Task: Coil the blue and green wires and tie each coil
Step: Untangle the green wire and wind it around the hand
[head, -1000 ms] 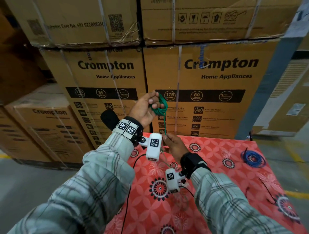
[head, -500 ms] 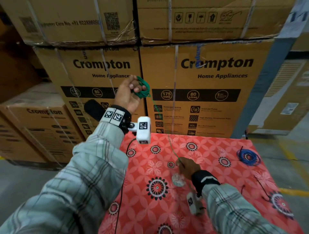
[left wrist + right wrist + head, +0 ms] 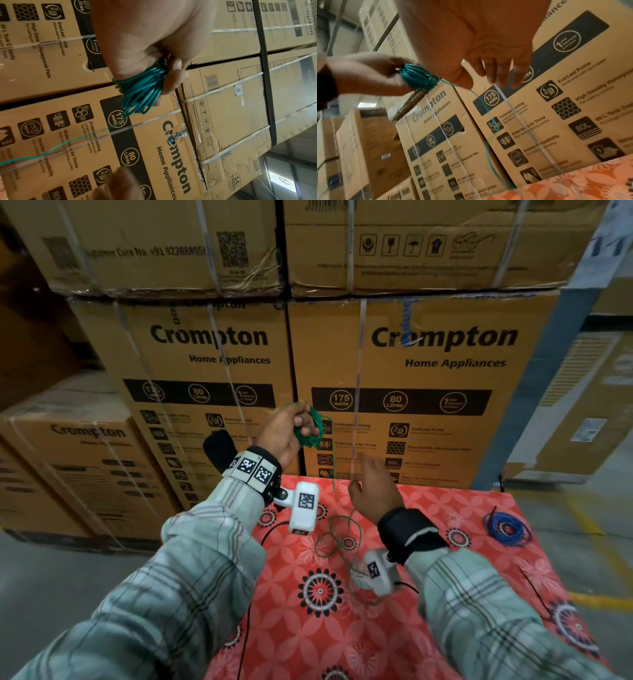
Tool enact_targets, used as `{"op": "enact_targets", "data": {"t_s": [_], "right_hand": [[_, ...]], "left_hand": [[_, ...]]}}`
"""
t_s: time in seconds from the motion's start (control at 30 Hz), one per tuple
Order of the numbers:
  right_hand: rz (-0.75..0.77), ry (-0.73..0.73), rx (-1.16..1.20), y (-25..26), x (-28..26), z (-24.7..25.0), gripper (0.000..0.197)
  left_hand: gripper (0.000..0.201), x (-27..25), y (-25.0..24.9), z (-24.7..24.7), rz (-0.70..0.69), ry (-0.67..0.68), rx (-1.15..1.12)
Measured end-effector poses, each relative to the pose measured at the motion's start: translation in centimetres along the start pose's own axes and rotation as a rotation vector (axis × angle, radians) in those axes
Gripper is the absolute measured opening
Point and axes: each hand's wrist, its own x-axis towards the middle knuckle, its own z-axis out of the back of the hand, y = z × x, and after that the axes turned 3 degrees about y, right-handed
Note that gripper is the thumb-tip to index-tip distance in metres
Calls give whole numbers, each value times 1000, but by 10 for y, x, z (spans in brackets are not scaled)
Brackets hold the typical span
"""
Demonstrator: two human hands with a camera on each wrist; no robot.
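Setting: a storeroom with stacked cardboard cartons (image 3: 394,392) behind a table under a red flowered cloth (image 3: 308,628).

Green wire: most of it sits as a bundle of loops, the green coil (image 3: 310,428), held up in the air in front of the cartons; a free tail (image 3: 337,529) hangs from it and lies in loose curls on the cloth.

Left hand (image 3: 286,436): clenched on the green coil, fingers and thumb pinching the loops together.

Right hand (image 3: 375,486): raised just beside the hanging tail, fingers loosely spread; in the right wrist view the strand passes by the thumb, but whether it is pinched or only brushing past I cannot tell.

Blue wire: the blue coil (image 3: 507,529) lies wound on the cloth near the right edge, well apart from both hands; whether it is tied cannot be made out.

Step in hand: winding the green wire, judged well along.

Next move: likely to catch the tail and lay another loop over the left hand's bundle, keeping the pinch firm so the loops do not spring apart.
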Motion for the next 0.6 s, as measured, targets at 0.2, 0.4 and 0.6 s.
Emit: {"op": "enact_targets", "data": {"t_s": [0.2,0.4,0.6], "right_hand": [[-30,-51,255,12,33,-3,80],[-85,218,343,20,15,-41,17],[210,514,-26,40,-22,-29,33]], "left_hand": [[27,-15,3,-8,117,161,-37],[26,-11,2,-14,9,123,-178],[22,-3,15,9,-53,-49,-23]]}}
